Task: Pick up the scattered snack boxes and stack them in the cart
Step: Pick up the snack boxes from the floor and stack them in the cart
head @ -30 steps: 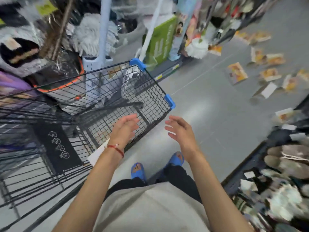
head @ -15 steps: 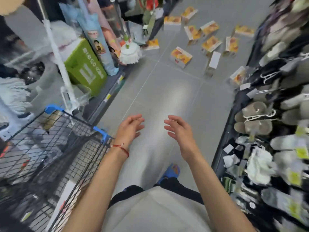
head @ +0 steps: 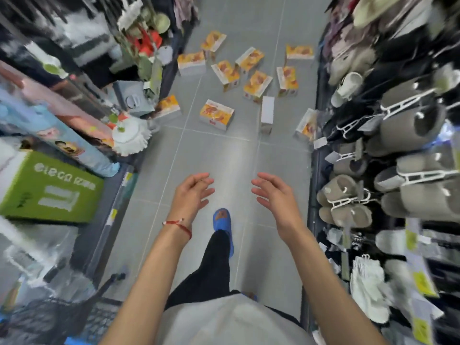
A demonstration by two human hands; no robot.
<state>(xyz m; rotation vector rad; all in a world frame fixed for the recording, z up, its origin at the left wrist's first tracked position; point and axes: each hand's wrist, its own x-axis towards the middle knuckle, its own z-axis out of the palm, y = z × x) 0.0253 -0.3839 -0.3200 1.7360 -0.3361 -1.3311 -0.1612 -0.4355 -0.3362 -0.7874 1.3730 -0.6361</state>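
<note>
Bare forearms with no sleeves, thin red string bracelet (head: 178, 225) on the left wrist, light grey top (head: 231, 322), black trousers (head: 211, 267), blue slipper (head: 222, 221) with orange mark

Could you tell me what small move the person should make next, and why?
Probably step forward along the aisle floor and reach for the nearest snack box. Both the left hand and right hand are open and empty, every box lies ahead beyond them, and only a corner of the cart shows at lower left.
</note>
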